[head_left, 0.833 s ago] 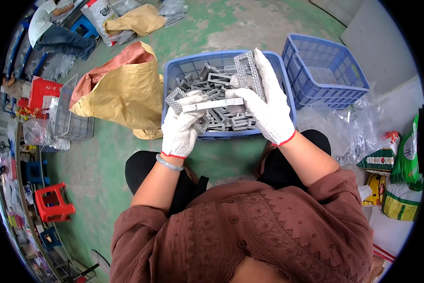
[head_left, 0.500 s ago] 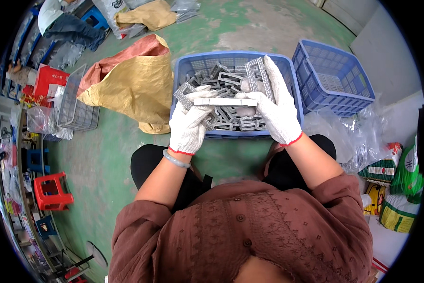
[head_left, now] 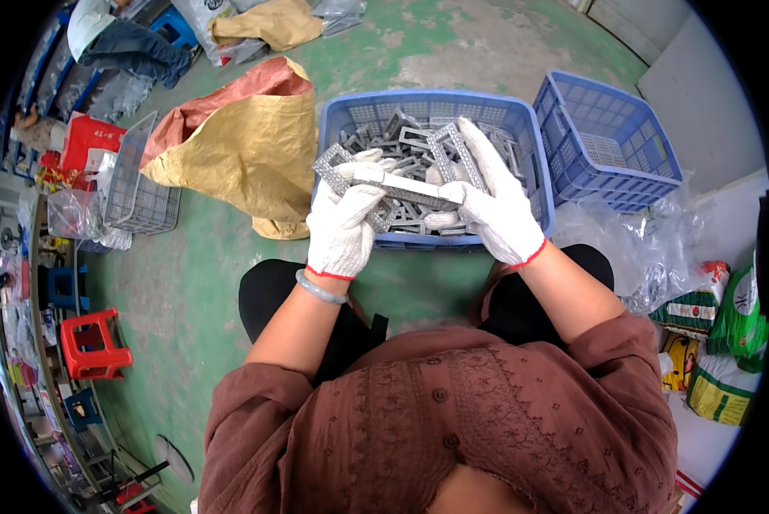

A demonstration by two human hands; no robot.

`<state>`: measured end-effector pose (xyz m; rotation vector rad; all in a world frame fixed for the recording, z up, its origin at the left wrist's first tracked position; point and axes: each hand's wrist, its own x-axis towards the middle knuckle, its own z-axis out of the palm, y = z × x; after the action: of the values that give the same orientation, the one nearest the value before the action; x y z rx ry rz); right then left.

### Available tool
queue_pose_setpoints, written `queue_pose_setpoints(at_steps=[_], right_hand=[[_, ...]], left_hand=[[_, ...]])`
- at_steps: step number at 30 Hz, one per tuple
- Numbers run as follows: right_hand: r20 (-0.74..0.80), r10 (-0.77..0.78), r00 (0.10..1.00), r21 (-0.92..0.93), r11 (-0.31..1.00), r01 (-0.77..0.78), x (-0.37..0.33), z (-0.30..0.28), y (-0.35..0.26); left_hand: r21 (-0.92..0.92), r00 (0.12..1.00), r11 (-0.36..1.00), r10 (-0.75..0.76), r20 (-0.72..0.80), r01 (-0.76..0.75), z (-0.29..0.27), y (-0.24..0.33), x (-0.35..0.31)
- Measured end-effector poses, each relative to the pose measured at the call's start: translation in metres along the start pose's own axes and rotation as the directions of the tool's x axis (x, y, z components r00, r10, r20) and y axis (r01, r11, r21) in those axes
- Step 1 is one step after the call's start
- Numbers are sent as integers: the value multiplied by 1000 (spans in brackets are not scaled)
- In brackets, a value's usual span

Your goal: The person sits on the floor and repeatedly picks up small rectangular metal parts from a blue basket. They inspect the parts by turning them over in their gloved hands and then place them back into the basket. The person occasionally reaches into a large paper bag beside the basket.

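White knit gloves with red cuffs cover both hands. My left hand point(head_left: 342, 227) is closed round the left end of a grey metal rectangular frame point(head_left: 407, 185), seen nearly edge-on and slanting down to the right. A second metal frame point(head_left: 331, 166) sticks up from the same hand. My right hand point(head_left: 503, 218) pinches the slanting frame's right end with the thumb. Another open rectangular frame point(head_left: 455, 158) stands against its raised fingers. Both hands are above a blue plastic crate point(head_left: 432, 98) holding many loose metal frames point(head_left: 414, 137), partly hidden by the gloves.
Left of the crate stands an open yellow woven sack point(head_left: 247, 146); a blue crate point(head_left: 607, 141) stands on the right. Clear plastic bags point(head_left: 658, 248) lie below that crate. A red stool point(head_left: 96, 343) is at the left. Another person point(head_left: 128, 51) is at the upper left.
The frame between my hands has gone from level to slanting, its right end lower. The frame at my right fingers has shifted left and tilted; those fingers lean further inward.
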<state>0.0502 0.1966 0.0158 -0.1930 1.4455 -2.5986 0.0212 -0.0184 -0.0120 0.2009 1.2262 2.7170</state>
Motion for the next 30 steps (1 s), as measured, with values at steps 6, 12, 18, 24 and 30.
queue_pose_setpoints(at_steps=[6, 12, 18, 24, 30], right_hand=[[20, 171, 985, -257, 953, -160, 3, 4, -23], [45, 421, 906, -456, 816, -356, 5, 4, -42], [316, 247, 916, -583, 812, -18, 11, -12, -27], [354, 220, 909, -193, 968, -159, 7, -19, -29], [433, 206, 877, -180, 974, -139, 7, -23, -34]], left_hand=[[-82, 985, 983, -157, 75, 163, -1, 15, 1], [-69, 940, 967, -219, 260, 245, -11, 17, 0], [43, 940, 962, -274, 202, 271, -12, 7, -2], [-54, 970, 978, -192, 146, 202, -12, 6, -3], [-177, 972, 967, -150, 180, 182, -2, 14, -5]])
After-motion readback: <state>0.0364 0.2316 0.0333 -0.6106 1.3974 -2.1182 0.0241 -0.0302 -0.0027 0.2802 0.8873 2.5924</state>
